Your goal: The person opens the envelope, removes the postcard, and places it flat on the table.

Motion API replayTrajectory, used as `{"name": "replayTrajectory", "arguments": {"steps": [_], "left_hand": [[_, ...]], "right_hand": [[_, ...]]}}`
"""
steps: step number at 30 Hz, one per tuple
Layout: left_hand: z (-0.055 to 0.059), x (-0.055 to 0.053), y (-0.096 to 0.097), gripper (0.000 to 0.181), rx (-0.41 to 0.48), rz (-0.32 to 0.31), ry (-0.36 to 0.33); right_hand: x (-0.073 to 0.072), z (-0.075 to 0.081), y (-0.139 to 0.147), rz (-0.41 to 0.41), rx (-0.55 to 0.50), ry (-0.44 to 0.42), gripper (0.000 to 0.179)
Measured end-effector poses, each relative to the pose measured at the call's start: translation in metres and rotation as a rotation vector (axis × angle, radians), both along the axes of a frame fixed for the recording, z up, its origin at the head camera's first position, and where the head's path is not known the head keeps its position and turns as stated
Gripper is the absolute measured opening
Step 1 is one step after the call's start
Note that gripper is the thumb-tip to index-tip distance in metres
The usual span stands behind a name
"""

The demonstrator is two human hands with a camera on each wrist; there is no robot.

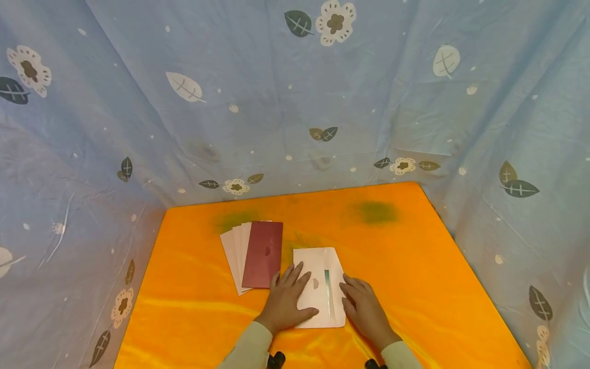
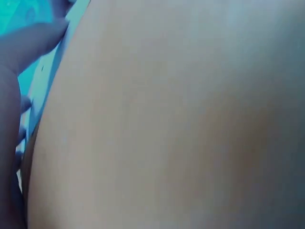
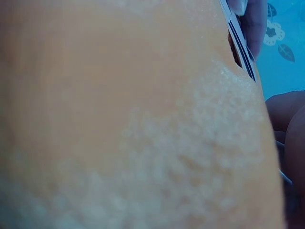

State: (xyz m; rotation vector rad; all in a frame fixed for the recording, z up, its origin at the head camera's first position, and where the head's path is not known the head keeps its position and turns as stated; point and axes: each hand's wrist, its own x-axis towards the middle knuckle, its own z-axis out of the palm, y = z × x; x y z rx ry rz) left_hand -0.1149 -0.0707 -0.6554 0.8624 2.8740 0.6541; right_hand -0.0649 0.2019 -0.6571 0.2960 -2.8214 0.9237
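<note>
A pale pink envelope (image 1: 314, 260) lies on the orange cloth in front of me, its flap spread out to the right. A thin green strip (image 1: 328, 287) of something shows in the envelope's mouth; the rest of it is hidden inside. My left hand (image 1: 287, 303) rests on the envelope's left part with the fingers spread. At the flap's outer edge, my right hand (image 1: 367, 311) touches the paper with loosely bent fingers. Close beyond the left fingertips lies a dark red envelope (image 1: 264, 253), on top of several fanned pale pink envelopes (image 1: 233, 256).
Orange cloth (image 1: 415, 266) covers the table. Blue curtains (image 1: 258, 113) with leaf and flower prints stand behind it and along both sides. Both wrist views are mostly filled by a blurred orange surface.
</note>
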Motion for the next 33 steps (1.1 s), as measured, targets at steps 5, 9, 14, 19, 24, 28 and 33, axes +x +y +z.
{"name": "replayTrajectory", "arguments": {"steps": [5,9,14,19,24,28,33], "left_hand": [[0.000,0.006,0.013,0.096,0.003,0.035,0.021],[-0.002,0.012,0.024,0.100,0.016,0.050,0.040],[-0.004,0.022,0.038,0.102,0.050,0.072,0.039],[-0.008,0.031,0.048,0.094,0.053,0.094,0.063],[-0.006,0.035,0.053,0.091,0.055,0.114,0.063],[-0.005,0.037,0.056,0.091,0.058,0.131,0.079],[-0.004,0.037,0.059,0.088,0.071,0.138,0.096]], "right_hand": [[-0.001,0.000,0.000,-0.001,-0.006,-0.007,0.042],[-0.001,0.001,0.000,0.001,-0.006,-0.005,0.042],[-0.001,0.000,0.001,0.001,-0.011,-0.005,0.042],[-0.001,0.000,0.001,0.003,-0.027,-0.005,0.043],[-0.001,0.001,0.001,-0.001,-0.042,-0.004,0.043],[-0.001,0.001,0.001,-0.004,-0.045,-0.002,0.043],[-0.001,-0.001,0.001,0.001,-0.049,0.008,0.042]]}}
